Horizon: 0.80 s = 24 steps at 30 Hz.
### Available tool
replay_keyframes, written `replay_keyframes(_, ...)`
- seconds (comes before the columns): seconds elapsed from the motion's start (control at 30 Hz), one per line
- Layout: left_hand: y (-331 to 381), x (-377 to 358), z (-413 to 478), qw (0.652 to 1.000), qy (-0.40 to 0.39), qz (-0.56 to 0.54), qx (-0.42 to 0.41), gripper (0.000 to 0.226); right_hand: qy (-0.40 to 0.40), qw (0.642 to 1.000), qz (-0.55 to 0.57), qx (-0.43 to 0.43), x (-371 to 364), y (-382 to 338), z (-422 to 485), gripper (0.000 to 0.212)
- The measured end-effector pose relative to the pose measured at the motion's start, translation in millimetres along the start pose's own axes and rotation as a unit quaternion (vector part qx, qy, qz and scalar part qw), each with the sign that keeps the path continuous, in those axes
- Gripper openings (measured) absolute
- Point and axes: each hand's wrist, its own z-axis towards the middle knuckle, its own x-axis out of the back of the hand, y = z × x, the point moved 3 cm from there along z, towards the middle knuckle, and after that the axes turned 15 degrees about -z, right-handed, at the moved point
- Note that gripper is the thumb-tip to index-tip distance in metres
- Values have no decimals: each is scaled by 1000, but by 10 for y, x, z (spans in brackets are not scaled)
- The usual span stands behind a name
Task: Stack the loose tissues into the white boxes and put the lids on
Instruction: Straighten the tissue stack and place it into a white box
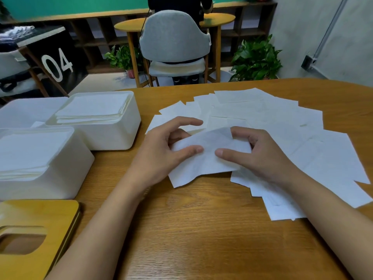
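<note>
Two hands are holding one tissue (205, 158) just above the middle of the table (191, 229). The left hand (167, 146) is pinching the sheet's left side, its thumb lying on top and its other fingers curling behind the paper. The right hand (260, 152) is gripping the right side, its thumb pressing on the front and its fingers curling over the upper corner. The tissue is sagging and creasing between them, with its lower left corner hanging toward the wood. Many loose tissues (272, 118) are lying fanned out and overlapping across the right half of the table, running from behind the hands to beneath the right forearm. On the left, three white boxes are standing uncovered. The near box (66, 178) is holding a stack that is rising to about its rim. The far box (113, 136), just behind it, is holding another stack. A third box (24, 110) is sitting at the far left, and I cannot tell what it is holding. One wooden lid (50, 215) with a rounded opening is lying flat at the near left corner, just in front of the near box. Beyond the table, a grey chair (174, 37) and leafy plants (256, 59) are standing on the floor.
</note>
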Motion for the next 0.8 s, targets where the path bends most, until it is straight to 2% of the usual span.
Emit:
replay_keyframes(0.17, -9, -38, 9, 1000, -13, 18, 3, 50, -5, 998, -51, 27, -74, -22, -10, 43)
replay_keyframes(0.33, -19, -63, 25, 1000, -14, -22, 14, 52, -3, 994, -108, 28, -130, -9, -24, 62)
replay_keyframes(0.5, -56, -66, 31, 1000, -5, -10, 8, 53, 6, 990, -133, 54, -137, -35, -32, 70)
replay_keyframes(0.6, -124, -40, 46, 995, 74, 66, -28, 52, 30, 994, -83, 61, -113, -20, -15, 75)
replay_keyframes(0.67, -143, -20, 56, 990, 121, 69, -18, 55, 55, 995, -44, 73, -67, 0, 3, 76)
replay_keyframes(0.73, -144, -18, 69, 993, 111, -1, 37, 56, 61, 995, 17, 74, -13, 14, 22, 70)
replay_keyframes(0.8, -147, -61, 66, 989, 78, -99, 74, 53, 67, 995, 41, 68, 34, 14, 23, 56)
